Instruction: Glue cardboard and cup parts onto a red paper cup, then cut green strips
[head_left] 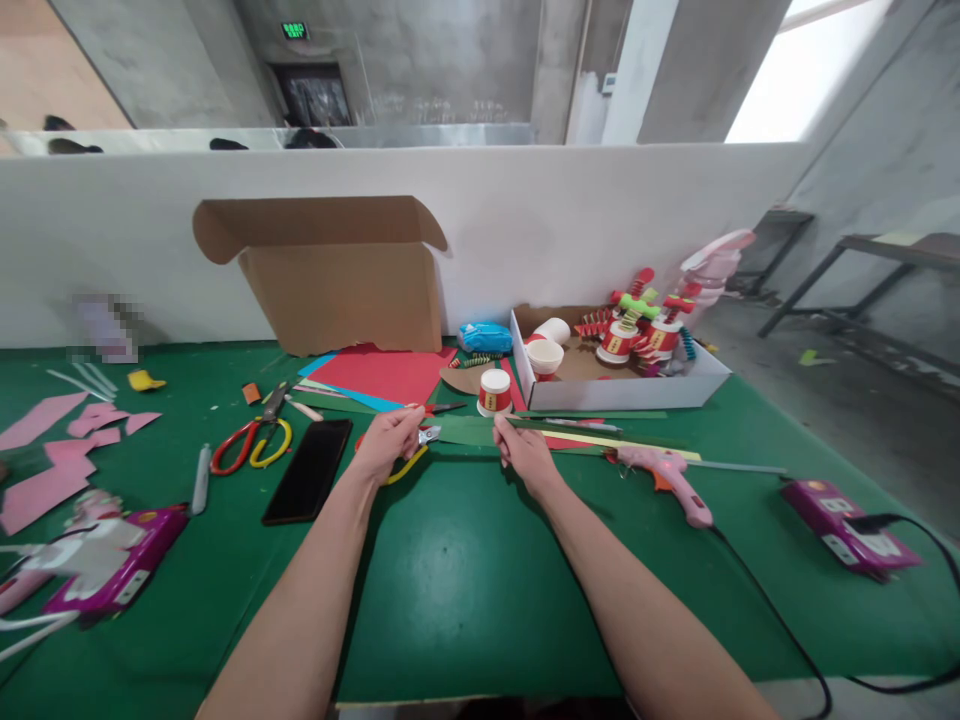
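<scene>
My left hand (391, 438) is closed around the handles of red-and-yellow scissors (411, 462), whose blades meet the left end of a long green paper strip (469, 430). My right hand (525, 452) pinches that strip near its middle, holding it just above the green table (450, 590). Right behind the strip stands a small paper cup (495, 392) with a red band and a yellow label.
A black phone (309, 470), a second pair of scissors (251, 440) and pink paper scraps (52, 455) lie left. A pink glue gun (671, 480) and purple power block (851, 525) sit right. Behind are red and blue sheets (382, 372), an open cardboard box (337, 275) and a white tray (622, 392) of finished cup toys.
</scene>
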